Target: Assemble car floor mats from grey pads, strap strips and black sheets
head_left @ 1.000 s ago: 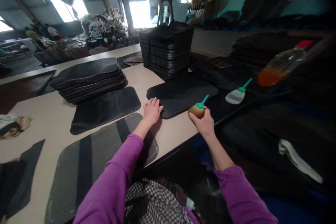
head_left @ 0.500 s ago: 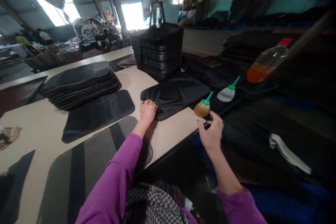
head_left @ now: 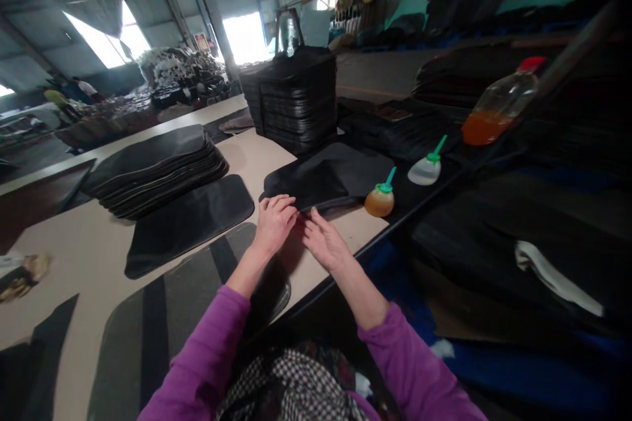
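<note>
1. Since it bends along its near edge, the black panel (head_left: 355, 168) looks thin, soft and floppy; my guess is light, not fragile, maybe a bit slick on top.
2. Location: on the beige table (head_left: 363, 227), in front of the tall black stack (head_left: 296, 102), its near edge under the person's hands.
3. Best hold, judging by the shape: pinch the near edge, thumb on one face and fingers on the other; a one-corner hold would probably let it sag.
4. Left hand (head_left: 275, 220): fingers close together, bent over the panel's near-left edge, touching it. Thumb hidden, so can't tell if it's pinching.
5. Right hand (head_left: 326, 240): thumb and fingers a narrow gap apart, tips at the near edge just beside the left hand. Can't tell if they grip.
6. Amber squeeze bottle (head_left: 379, 202): upright, right of the hands, untouched.
</note>
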A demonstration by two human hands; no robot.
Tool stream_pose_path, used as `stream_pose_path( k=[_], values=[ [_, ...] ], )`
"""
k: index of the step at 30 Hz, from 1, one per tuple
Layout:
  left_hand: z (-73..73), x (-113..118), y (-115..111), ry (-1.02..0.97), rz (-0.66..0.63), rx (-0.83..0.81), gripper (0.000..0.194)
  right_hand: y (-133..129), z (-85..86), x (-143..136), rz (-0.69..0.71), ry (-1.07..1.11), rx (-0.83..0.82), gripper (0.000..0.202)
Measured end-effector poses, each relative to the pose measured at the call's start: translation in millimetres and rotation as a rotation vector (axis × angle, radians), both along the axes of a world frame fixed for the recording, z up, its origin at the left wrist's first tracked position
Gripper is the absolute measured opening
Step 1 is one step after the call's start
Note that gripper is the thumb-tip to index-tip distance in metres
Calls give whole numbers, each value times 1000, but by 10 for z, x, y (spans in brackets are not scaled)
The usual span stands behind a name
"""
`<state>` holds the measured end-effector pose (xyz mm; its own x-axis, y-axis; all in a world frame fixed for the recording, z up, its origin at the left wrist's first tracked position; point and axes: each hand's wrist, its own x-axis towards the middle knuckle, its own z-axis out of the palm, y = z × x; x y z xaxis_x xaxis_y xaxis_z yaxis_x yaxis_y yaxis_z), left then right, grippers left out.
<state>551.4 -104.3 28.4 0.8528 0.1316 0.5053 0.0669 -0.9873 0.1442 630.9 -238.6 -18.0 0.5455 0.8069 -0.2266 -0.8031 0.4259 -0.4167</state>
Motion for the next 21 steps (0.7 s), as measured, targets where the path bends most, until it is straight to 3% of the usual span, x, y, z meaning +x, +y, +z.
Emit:
stream_pose_path(
  k=[3,6,10,12,14,16,21],
  values=[
    [11,-246,-139,25,-84,-61,17,139,-8,14,-27,83,9,20],
    [5,-508,-258,-65,-3,-318,21,202,-31,-33,-72,151,-4,18],
    [28,-786,-382,-300,288,-1001,69,204,-28,-151,-147,196,9,22],
    [56,-849,-423,-255,278,-1405,70,206,-10,-240,-170,199,23,27],
    [77,-849,-440,-171,197,-1674,64,220,13,-351,-182,192,39,31],
    [86,-797,-428,-199,164,-1729,58,238,32,-474,-204,187,43,35],
    [163,-696,-271,-471,160,-1531,39,204,39,-665,-160,223,68,37]
  ],
)
